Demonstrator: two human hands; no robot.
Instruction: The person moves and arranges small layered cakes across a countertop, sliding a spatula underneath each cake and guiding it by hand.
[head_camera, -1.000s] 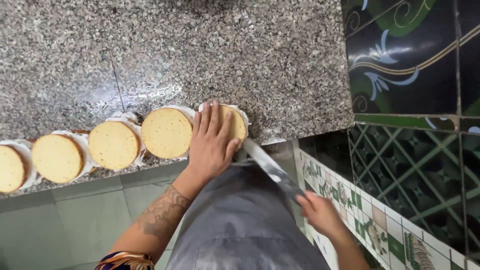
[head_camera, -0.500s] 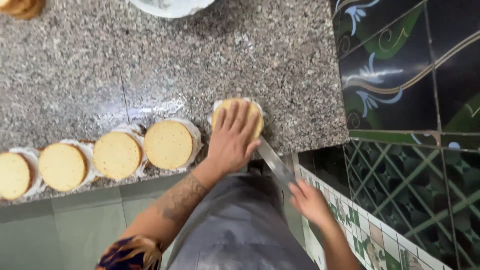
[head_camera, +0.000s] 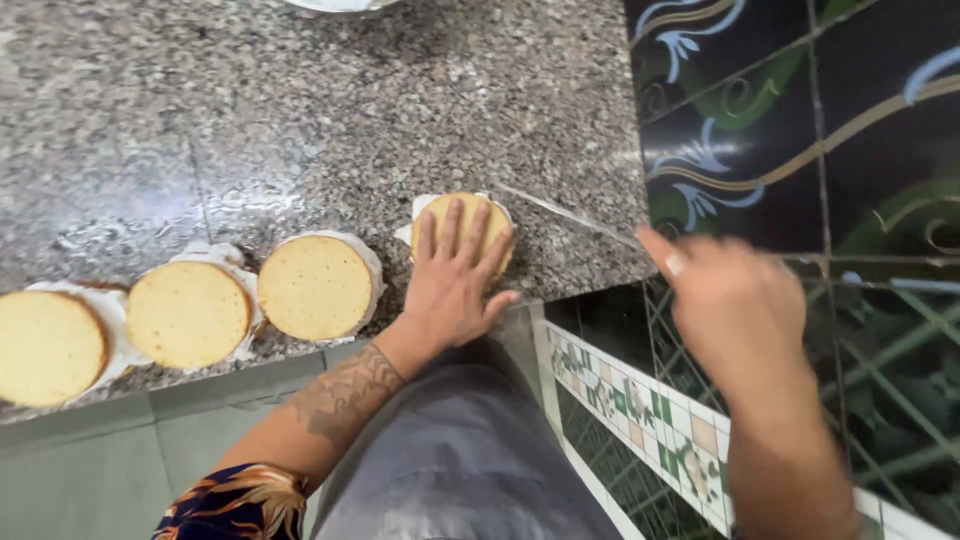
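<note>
My left hand (head_camera: 452, 277) lies flat, fingers spread, on a round yellow sponge cake (head_camera: 468, 212) that sits on white paper at the right end of a row. My right hand (head_camera: 735, 305) is raised to the right of the counter and is blurred. It grips a long thin knife (head_camera: 570, 212), whose blade reaches left towards the cake's far right side. Whether the blade touches the cake is unclear.
Three more sponge cakes (head_camera: 315, 287) (head_camera: 188, 313) (head_camera: 45, 345) on white paper line the front edge of the speckled granite counter (head_camera: 300, 110). A white bowl rim (head_camera: 340, 5) shows at the top. Dark patterned wall tiles (head_camera: 800, 130) stand on the right.
My right hand has come up from below the counter edge to the cake's right, swinging the knife round from the cake's front. My left hand stays pressed on the cake.
</note>
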